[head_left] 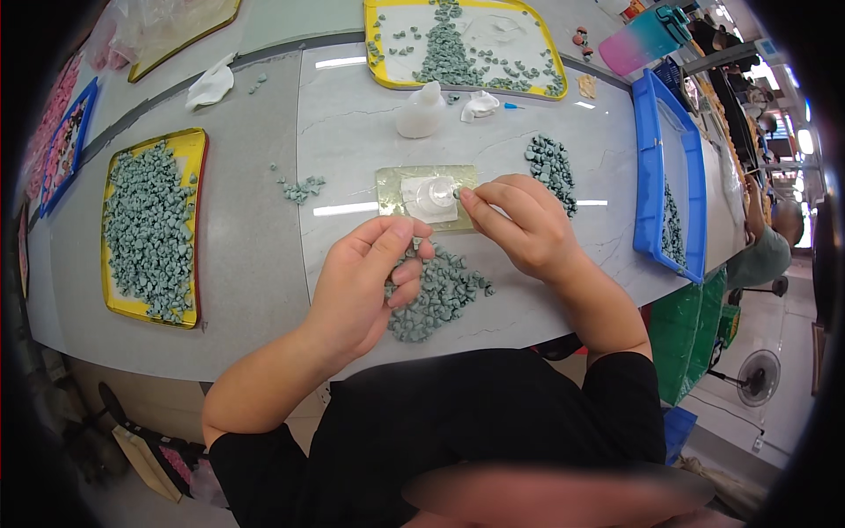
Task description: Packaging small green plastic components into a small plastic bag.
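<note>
My left hand (361,277) is curled over a loose pile of small grey-green pieces (440,295). One such piece seems to sit between its thumb and fingers, partly hidden. Just right of a small clear round dish (433,194), my right hand (524,224) pinches another small grey-green piece (457,193) between thumb and forefinger. Under the dish lies a white square on a pale yellow-green mat (387,187). The exact shape of the small pieces is too fine to make out.
Yellow-rimmed trays of green pieces stand at the left (201,238) and the back (374,75). A blue bin (651,158) is at the right, near a loose heap (550,167). Behind the mat are a white squeeze bottle (421,114) and crumpled tissue (480,106). A pink-teal bottle (642,40) stands farther back.
</note>
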Demonstrator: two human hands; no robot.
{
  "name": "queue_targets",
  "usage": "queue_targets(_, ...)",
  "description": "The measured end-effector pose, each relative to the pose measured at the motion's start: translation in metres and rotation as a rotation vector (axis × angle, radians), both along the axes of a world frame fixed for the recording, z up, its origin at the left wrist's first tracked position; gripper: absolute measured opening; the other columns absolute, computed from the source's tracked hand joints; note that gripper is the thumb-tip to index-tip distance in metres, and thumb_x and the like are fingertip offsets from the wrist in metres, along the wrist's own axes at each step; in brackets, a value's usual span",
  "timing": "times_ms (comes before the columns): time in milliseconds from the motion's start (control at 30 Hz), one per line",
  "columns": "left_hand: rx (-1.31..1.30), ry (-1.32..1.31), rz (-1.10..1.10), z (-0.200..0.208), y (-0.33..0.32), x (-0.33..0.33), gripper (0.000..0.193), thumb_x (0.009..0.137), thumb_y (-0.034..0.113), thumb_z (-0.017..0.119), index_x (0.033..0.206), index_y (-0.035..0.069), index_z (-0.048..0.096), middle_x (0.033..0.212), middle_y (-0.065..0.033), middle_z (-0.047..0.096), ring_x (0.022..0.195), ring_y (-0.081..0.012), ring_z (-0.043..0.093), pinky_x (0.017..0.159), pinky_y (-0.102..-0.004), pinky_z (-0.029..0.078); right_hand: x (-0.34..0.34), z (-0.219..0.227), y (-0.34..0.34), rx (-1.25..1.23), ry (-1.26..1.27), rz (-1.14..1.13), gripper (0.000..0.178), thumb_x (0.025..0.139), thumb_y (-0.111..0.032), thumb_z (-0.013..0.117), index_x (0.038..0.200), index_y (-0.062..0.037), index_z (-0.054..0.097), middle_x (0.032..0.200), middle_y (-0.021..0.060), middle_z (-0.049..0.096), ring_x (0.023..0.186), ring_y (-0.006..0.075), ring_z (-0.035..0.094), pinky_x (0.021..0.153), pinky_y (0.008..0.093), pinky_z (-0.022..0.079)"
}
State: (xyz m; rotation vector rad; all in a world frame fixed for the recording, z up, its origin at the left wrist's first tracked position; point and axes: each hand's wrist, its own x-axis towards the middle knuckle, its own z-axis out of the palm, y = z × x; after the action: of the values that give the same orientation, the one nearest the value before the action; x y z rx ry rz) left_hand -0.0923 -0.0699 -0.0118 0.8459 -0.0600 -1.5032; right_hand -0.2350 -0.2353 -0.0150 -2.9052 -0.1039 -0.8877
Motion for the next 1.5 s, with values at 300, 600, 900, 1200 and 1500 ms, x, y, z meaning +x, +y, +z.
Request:
queue_targets(300,-0.015,-0.053,-0.008,0.000,0.005,0.003,0.025,0.095,0.014,0.045,0.111,-0.003,0.056,0.086,-0.0024,0.049,0.065,-0.0068,0.037,0.052,-0.0200,0.032,0.006,0.004,0.007,-0.048,0.040,0.001,0.032,0.062,0.000,0.068,0.093,0.0036,0.065,0.084,0.0094,0.059,0.072,0.0221,0.059,0.059,0.0306,0.049)
queue_targets(600,0.007,-0.095,0.008,0.003,0.005,0.003,0.020,0.093,0.010,0.049,0.107,-0.002,0.057,0.085,-0.0027,0.051,0.063,-0.0062,0.038,0.051,-0.0203,0.032,0.002,0.009,0.013,1.004,0.010,-0.238,0.008,0.077,0.003,0.067,0.083,0.0023,0.063,0.080,0.0078,0.059,0.069,0.0137,0.056,0.061,0.0251,0.044)
queue_targets(900,0.010,-0.035,-0.021,0.003,-0.002,-0.001,0.015,0.092,0.011,0.052,0.102,0.000,0.054,0.087,-0.0040,0.052,0.060,-0.0045,0.037,0.050,-0.0195,0.031,-0.003,0.020,0.013,1.854,0.073,-0.231,0.007,0.086,-0.006,0.061,0.082,0.0000,0.058,0.077,0.0052,0.057,0.065,0.0109,0.051,0.059,0.0226,0.039)
queue_targets(1200,0.078,0.138,0.101,-0.005,-0.004,0.006,0.014,0.095,0.017,0.048,0.089,0.004,0.047,0.080,-0.0029,0.047,0.059,-0.0064,0.036,0.047,-0.0192,0.029,-0.003,0.008,0.013,1.781,0.058,-0.248,0.008,0.086,-0.006,0.060,0.083,0.0008,0.058,0.077,0.0057,0.056,0.067,0.0118,0.051,0.061,0.0241,0.040)
queue_targets(1500,0.037,-0.093,-0.109,0.003,0.009,0.019,0.021,0.096,0.023,0.049,0.091,0.003,0.052,0.069,0.0024,0.041,0.053,-0.0036,0.030,0.042,-0.0182,0.022,-0.012,-0.003,0.016,1.688,0.048,-0.259,0.007,0.086,-0.006,0.060,0.086,0.0017,0.059,0.078,0.0053,0.057,0.069,0.0114,0.051,0.063,0.0243,0.041)
